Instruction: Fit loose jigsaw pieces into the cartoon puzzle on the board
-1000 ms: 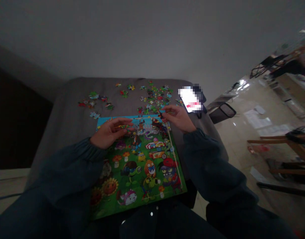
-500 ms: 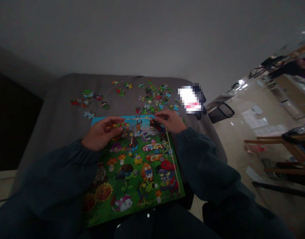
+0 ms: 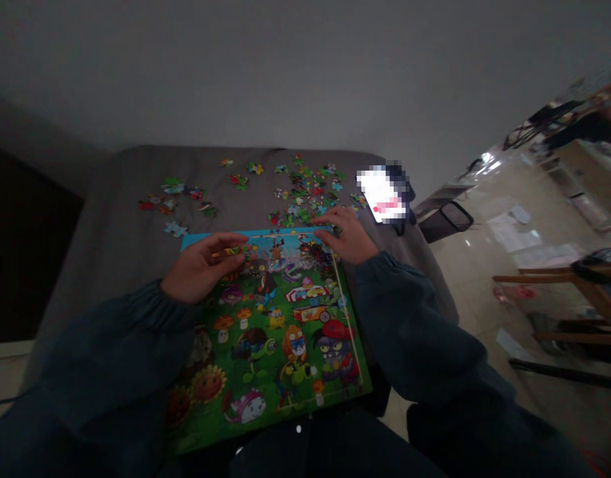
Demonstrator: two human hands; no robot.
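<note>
A colourful cartoon puzzle board [image 3: 265, 318] with a blue top edge lies tilted toward me at the near side of the table. My left hand [image 3: 203, 265] rests over its upper left part, thumb and fingers apart. Bright yellow and green shows in that gap; whether it is a loose piece or the printed picture is unclear. At the upper right corner, my right hand [image 3: 348, 236] has its index finger stretched toward the loose puzzle pieces [image 3: 310, 189], its thumb lower over the blue edge. I see nothing between those fingers.
More puzzle pieces [image 3: 173, 189] lie scattered at the left on the grey-covered table [image 3: 111, 232]. A lit, blurred screen [image 3: 382, 196] stands at the table's right side. Beyond are a dark bin [image 3: 442, 222] and a wooden chair frame [image 3: 559, 279] on the tiled floor.
My right hand has shifted slightly up and right; its finger and thumb have spread, uncovering more of the board's upper right corner. My left hand is nearly unmoved.
</note>
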